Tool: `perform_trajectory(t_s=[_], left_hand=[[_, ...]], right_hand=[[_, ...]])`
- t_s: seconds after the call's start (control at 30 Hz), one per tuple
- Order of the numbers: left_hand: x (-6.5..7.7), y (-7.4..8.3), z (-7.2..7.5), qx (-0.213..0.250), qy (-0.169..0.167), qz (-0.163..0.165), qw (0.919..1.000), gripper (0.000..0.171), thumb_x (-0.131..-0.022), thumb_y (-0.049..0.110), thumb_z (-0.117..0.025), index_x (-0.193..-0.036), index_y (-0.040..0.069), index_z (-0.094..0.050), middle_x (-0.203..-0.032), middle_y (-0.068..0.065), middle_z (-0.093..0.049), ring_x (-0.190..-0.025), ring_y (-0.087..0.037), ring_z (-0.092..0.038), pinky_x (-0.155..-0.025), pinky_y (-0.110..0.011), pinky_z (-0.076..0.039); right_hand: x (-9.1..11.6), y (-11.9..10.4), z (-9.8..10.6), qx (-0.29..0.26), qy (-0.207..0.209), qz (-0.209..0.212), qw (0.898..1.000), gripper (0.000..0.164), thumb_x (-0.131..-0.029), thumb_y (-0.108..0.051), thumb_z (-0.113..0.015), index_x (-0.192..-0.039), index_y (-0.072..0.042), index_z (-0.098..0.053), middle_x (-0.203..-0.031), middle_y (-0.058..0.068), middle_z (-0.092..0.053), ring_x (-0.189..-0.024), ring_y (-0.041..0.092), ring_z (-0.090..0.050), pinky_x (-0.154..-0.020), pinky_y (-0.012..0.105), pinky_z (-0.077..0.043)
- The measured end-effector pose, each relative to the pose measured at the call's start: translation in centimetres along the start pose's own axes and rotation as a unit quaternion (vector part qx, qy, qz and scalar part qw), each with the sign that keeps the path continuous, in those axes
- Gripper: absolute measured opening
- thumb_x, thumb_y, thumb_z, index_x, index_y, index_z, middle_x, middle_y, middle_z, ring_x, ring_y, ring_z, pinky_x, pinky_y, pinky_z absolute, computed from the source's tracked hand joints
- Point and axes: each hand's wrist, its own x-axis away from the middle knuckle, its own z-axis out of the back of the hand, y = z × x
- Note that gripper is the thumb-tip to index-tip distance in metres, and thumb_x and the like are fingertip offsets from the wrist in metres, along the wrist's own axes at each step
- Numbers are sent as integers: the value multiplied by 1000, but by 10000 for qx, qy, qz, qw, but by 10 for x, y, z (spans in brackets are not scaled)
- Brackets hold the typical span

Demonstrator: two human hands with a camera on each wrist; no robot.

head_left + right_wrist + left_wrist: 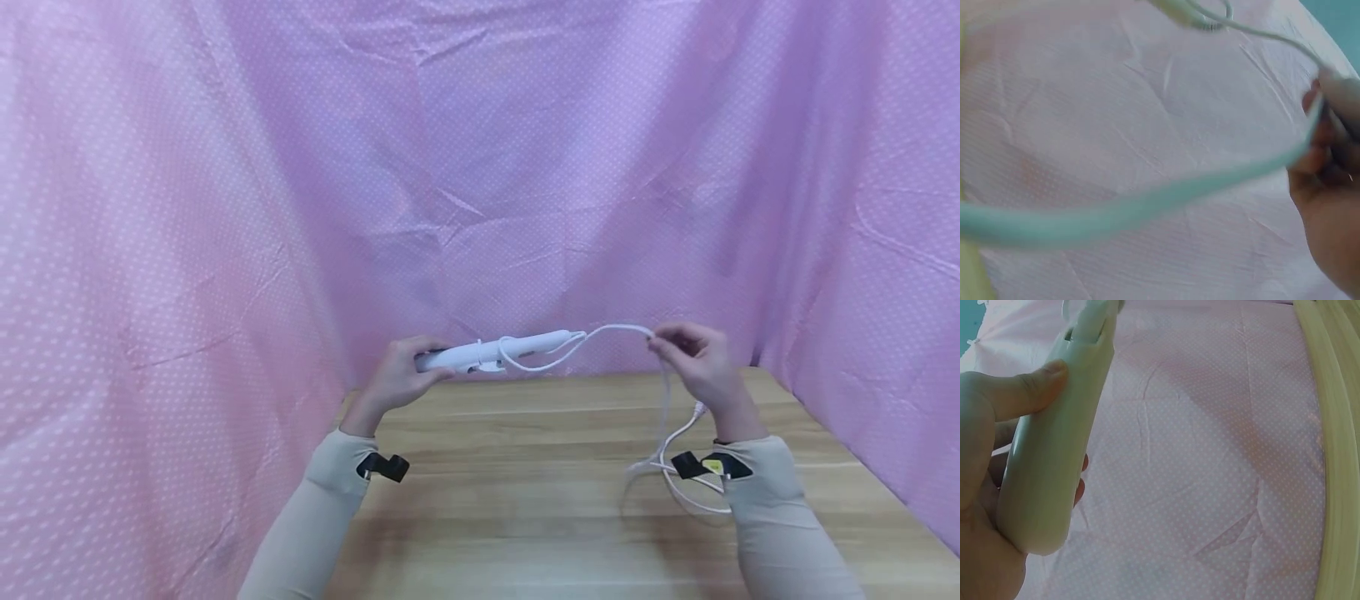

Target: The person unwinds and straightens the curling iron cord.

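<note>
My left hand [401, 372] grips one rounded end of a slim white corded appliance [525, 346], which looks like a hair straightener. In the left wrist view the thumb lies along the smooth casing [1054, 450], with fingertips showing on its far side. The appliance is held nearly level above the table. Part of its white cord [618, 327] loops around the body. Off to the right, my right hand [697, 362] pinches the cord between thumb and fingers. From there the cord hangs to the table. In the right wrist view the near stretch of cord [1147, 203] is blurred.
A wooden table [510, 483] lies below both hands. Loose cord [686, 500] curls on it near the right wrist, and a white connector [700, 408] shows beside that arm. Pink dotted curtains [525, 167] enclose the back and sides.
</note>
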Motion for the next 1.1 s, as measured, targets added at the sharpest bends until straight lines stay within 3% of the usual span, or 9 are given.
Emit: perform_trajectory(t_s=[0.13,0.3,0.4,0.53,0.77,0.9,1.03,1.1], left_hand=[[1,2,1,204,-158,-196,9995,32,-77,14,-82,-108,9,-72,-103,-3,-72,-88,-15,-65,-77,-34,-53],[3,2,2,204,-344,-468,9981,35,-77,15,-83,-109,8,-72,-104,-4,-72,-88,-15,-65,-77,-35,-54],[4,0,1,189,-431,-499,9976,35,-78,16,-83,-110,8,-71,-107,-4,-72,-90,-15,-65,-78,-35,-54],[4,0,2,67,-420,-478,9980,35,-77,15,-83,-109,8,-72,-107,-5,-72,-90,-16,-65,-78,-36,-55],[4,0,4,-430,-459,-333,9975,33,-79,18,-82,-109,9,-71,-106,-4,-72,-89,-15,-66,-77,-35,-54],[7,-2,5,-785,-617,-335,9944,35,-77,21,-83,-108,10,-72,-108,-7,-72,-94,-20,-67,-81,-39,-54],[11,-6,7,-705,-815,-472,9931,34,-75,20,-84,-106,11,-72,-105,-3,-72,-93,-18,-66,-81,-39,-54],[12,-8,8,-316,-864,-560,9942,34,-75,17,-84,-107,12,-72,-105,-1,-72,-93,-16,-66,-82,-37,-53]], right_hand=[[-10,5,9,494,991,-410,9930,8,-85,10,-66,-91,16,-65,-77,-13,-69,-69,3,-62,-63,11,-49],[-13,16,20,1041,1602,-1099,9754,8,-87,-3,-71,-92,3,-71,-73,-19,-66,-66,0,-58,-59,11,-46],[-13,22,25,1221,1806,-1360,9664,3,-87,-8,-72,-90,-7,-73,-72,-20,-65,-65,0,-58,-58,11,-45],[-13,25,30,1206,2043,-1397,9614,3,-87,-7,-72,-90,-6,-73,-71,-20,-65,-65,-2,-57,-57,10,-43],[-13,14,34,538,2375,-828,9664,4,-85,1,-72,-88,4,-71,-68,-14,-68,-60,0,-57,-54,11,-42],[-14,14,38,57,2756,-564,9596,7,-84,3,-71,-87,9,-70,-66,-10,-68,-59,3,-56,-57,11,-43],[-13,19,46,124,2992,-942,9495,7,-84,2,-72,-88,7,-71,-66,-10,-66,-61,4,-57,-60,10,-45],[-11,24,52,795,2707,-1464,9482,14,-87,-6,-71,-94,7,-70,-67,-17,-65,-64,1,-57,-61,10,-44]])
